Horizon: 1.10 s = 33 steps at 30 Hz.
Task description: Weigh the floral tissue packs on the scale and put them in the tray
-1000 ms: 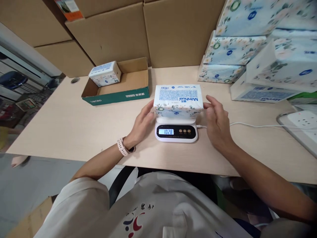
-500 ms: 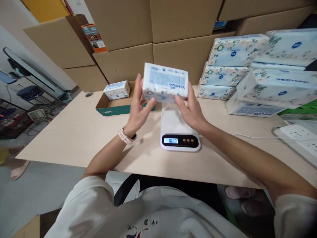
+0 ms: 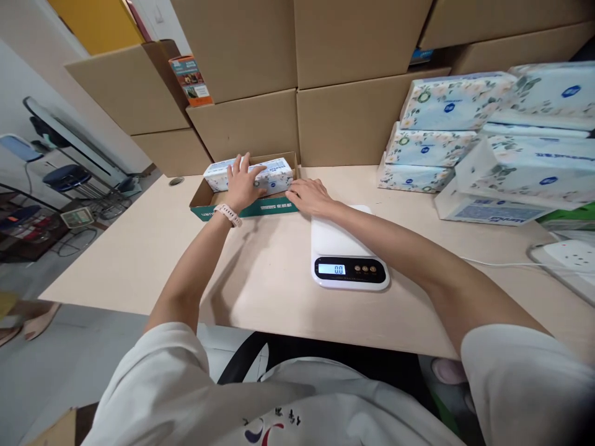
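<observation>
A shallow green cardboard box [image 3: 274, 207] on the table holds two floral tissue packs placed end to end. My left hand [image 3: 242, 187], fingers spread, rests over the place where the left tissue pack [image 3: 214, 179] meets the right tissue pack [image 3: 277, 178]. At the box's right end, my right hand [image 3: 310, 197] touches the corner with its fingers extended; some fingertips are hidden. Beneath my right forearm sits a white digital scale [image 3: 337, 241] with nothing on its visible platform, its display reading 0.0.
Stacked tissue packs [image 3: 430, 148] stand at the right, with more beside them. Large cardboard boxes [image 3: 344, 124] line the table's back. A power strip [image 3: 569, 257] lies at the right edge, and a white cable [image 3: 502, 264] crosses toward the scale.
The tissue pack held above the scale in both hands is now in the green box beside the other pack. Both hands moved left and down. The display went from 102.8 to 0.0.
</observation>
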Each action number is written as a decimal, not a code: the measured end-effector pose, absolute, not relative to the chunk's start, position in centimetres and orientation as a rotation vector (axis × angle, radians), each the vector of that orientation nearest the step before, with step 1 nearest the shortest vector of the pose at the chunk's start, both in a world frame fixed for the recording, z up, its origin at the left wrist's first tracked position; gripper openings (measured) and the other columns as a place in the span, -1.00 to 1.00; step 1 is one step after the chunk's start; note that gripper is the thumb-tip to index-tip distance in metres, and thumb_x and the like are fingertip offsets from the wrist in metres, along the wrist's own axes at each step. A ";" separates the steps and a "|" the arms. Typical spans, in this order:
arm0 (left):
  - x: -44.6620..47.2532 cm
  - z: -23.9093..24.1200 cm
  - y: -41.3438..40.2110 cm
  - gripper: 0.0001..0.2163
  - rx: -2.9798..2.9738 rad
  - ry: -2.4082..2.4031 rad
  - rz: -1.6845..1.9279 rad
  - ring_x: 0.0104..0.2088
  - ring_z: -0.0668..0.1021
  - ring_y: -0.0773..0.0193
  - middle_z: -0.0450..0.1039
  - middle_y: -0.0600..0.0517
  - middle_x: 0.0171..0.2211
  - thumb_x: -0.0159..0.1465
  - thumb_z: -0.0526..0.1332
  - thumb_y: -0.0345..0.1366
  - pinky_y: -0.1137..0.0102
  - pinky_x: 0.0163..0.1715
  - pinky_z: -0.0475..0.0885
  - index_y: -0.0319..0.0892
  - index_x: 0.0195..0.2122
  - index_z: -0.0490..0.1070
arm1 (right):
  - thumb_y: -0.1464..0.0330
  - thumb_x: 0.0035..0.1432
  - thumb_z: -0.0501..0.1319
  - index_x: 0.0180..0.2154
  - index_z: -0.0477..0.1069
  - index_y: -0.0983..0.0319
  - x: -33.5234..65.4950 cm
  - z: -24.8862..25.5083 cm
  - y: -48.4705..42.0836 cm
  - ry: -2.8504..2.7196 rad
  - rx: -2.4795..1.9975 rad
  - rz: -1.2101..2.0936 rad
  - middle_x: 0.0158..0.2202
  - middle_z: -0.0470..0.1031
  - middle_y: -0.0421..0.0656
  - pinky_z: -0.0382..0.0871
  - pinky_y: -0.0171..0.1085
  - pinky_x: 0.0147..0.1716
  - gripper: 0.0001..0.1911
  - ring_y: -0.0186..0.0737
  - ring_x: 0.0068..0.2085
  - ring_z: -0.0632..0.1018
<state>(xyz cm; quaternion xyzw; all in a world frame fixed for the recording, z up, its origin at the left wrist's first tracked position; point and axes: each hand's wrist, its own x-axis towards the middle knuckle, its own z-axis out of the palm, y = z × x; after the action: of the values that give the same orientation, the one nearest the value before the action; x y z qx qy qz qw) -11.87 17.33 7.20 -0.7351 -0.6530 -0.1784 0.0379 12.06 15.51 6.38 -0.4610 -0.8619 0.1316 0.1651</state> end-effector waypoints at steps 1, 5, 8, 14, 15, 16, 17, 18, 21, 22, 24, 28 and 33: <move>-11.6 7.7 17.9 -0.30 -2.284 -1.959 -0.420 0.69 0.05 -0.35 0.02 -0.17 0.69 0.28 0.48 -0.31 -0.28 0.64 0.00 -0.02 0.47 0.45 | 0.22 0.59 -0.07 0.08 0.70 0.25 12.2 6.4 15.4 -2.472 -1.306 0.370 0.37 0.61 0.09 0.30 0.21 0.41 -0.43 0.23 0.34 0.57; -10.7 8.7 20.4 -0.18 -2.465 -1.874 -0.055 0.57 0.33 -0.34 0.20 -0.19 0.63 0.30 0.42 -0.36 -0.19 0.53 0.25 -0.02 0.60 0.27 | 0.18 0.61 -0.08 0.05 0.73 0.26 12.6 6.3 15.3 -2.494 -1.281 0.346 0.41 0.58 0.09 0.27 0.19 0.38 -0.39 0.23 0.35 0.55; -10.3 8.5 22.2 -0.23 -2.442 -1.897 -0.052 0.52 0.36 -0.28 0.27 -0.13 0.59 0.37 0.35 -0.31 -0.16 0.50 0.27 0.04 0.61 0.25 | 0.15 0.62 -0.09 0.06 0.72 0.24 12.7 6.0 15.4 -2.498 -1.267 0.325 0.42 0.57 0.06 0.25 0.15 0.36 -0.39 0.20 0.34 0.55; -9.6 8.1 23.1 -0.37 -2.371 -1.966 -0.111 0.40 0.45 -0.17 0.41 -0.20 0.47 0.53 -0.04 -0.41 -0.15 0.40 0.34 0.01 0.60 0.25 | 0.17 0.65 -0.11 0.04 0.71 0.26 12.9 5.8 15.3 -2.494 -1.253 0.303 0.32 0.65 0.07 0.23 0.11 0.32 -0.38 0.15 0.23 0.59; -9.6 8.1 23.1 -0.37 -2.367 -1.971 -0.124 0.41 0.43 -0.14 0.40 -0.16 0.48 0.53 -0.04 -0.41 -0.13 0.42 0.31 0.03 0.60 0.25 | 0.17 0.65 -0.12 0.04 0.71 0.27 12.9 5.9 15.2 -2.494 -1.253 0.304 0.32 0.66 0.08 0.23 0.11 0.32 -0.37 0.15 0.21 0.59; -9.6 8.1 23.0 -0.38 -2.354 -1.984 -0.142 0.42 0.41 -0.13 0.38 -0.15 0.50 0.53 -0.03 -0.41 -0.14 0.44 0.29 0.02 0.60 0.24 | 0.17 0.65 -0.12 0.05 0.70 0.28 12.9 6.0 15.1 -2.494 -1.253 0.306 0.32 0.65 0.08 0.23 0.12 0.32 -0.37 0.16 0.21 0.59; -9.7 8.0 23.0 -0.38 -2.331 -2.007 -0.163 0.44 0.39 -0.14 0.36 -0.17 0.51 0.52 -0.02 -0.41 -0.17 0.46 0.26 -0.03 0.60 0.22 | 0.17 0.65 -0.13 0.05 0.70 0.29 12.9 6.0 15.1 -2.494 -1.256 0.308 0.33 0.64 0.09 0.23 0.12 0.32 -0.37 0.17 0.21 0.59; -9.8 7.9 23.0 -0.37 -2.299 -2.038 -0.190 0.46 0.37 -0.17 0.34 -0.24 0.52 0.52 -0.02 -0.41 -0.21 0.46 0.24 -0.12 0.61 0.19 | 0.17 0.64 -0.13 0.06 0.69 0.30 12.8 6.1 15.0 -2.495 -1.260 0.310 0.34 0.63 0.10 0.23 0.14 0.33 -0.36 0.20 0.23 0.59; -10.2 7.4 23.2 -0.39 -2.216 -2.124 -0.278 0.51 0.32 -0.30 0.30 -0.44 0.52 0.55 -0.04 -0.35 -0.32 0.45 0.19 -0.40 0.60 0.13 | 0.19 0.63 -0.15 0.11 0.67 0.35 12.6 6.1 14.8 -2.500 -1.274 0.322 0.37 0.59 0.16 0.24 0.19 0.36 -0.34 0.26 0.28 0.58; -10.4 7.2 23.3 -0.39 -2.202 -2.139 -0.296 0.53 0.29 -0.32 0.27 -0.45 0.53 0.57 -0.06 -0.29 -0.33 0.46 0.16 -0.43 0.60 0.13 | 0.19 0.63 -0.13 0.17 0.65 0.35 12.6 6.1 14.7 -2.503 -1.280 0.328 0.42 0.54 0.16 0.23 0.21 0.38 -0.36 0.28 0.32 0.56; -10.6 6.7 23.6 -0.36 -2.202 -2.138 -0.444 0.60 0.18 -0.30 0.23 -0.27 0.60 0.62 -0.06 -0.03 -0.39 0.54 -0.02 -0.31 0.59 0.16 | 0.17 0.60 -0.03 0.36 0.51 0.31 13.2 6.3 14.3 -2.504 -1.276 0.325 0.59 0.34 0.12 0.19 0.24 0.46 -0.41 0.30 0.46 0.46; -10.3 7.0 23.7 -0.08 -2.220 -2.004 -0.954 0.71 -0.23 -0.20 -0.02 0.20 0.71 0.39 0.15 0.44 -0.27 0.66 -0.53 -0.01 0.61 0.14 | -0.01 0.55 0.09 0.56 0.23 0.15 18.4 7.9 13.1 -2.289 -1.198 0.156 0.72 0.05 -0.03 0.01 0.32 0.63 -0.28 0.23 0.65 0.22; -4.2 9.5 22.7 -0.13 -2.601 -1.694 -1.603 0.74 -0.30 0.05 -0.15 0.25 0.73 0.41 0.39 0.13 0.06 0.73 -0.54 -0.05 0.63 0.13 | -0.20 0.57 -0.10 0.47 0.32 0.16 33.6 8.1 11.8 -1.387 -1.126 -0.239 0.55 0.39 0.03 -0.02 0.21 0.70 -0.21 0.17 0.60 0.33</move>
<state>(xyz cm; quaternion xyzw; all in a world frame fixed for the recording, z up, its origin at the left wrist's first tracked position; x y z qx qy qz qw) -4.23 22.74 9.51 -0.7330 -0.4775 -0.4518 -0.1748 33.60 11.85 8.10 -0.4898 -0.6032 -0.1038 0.6208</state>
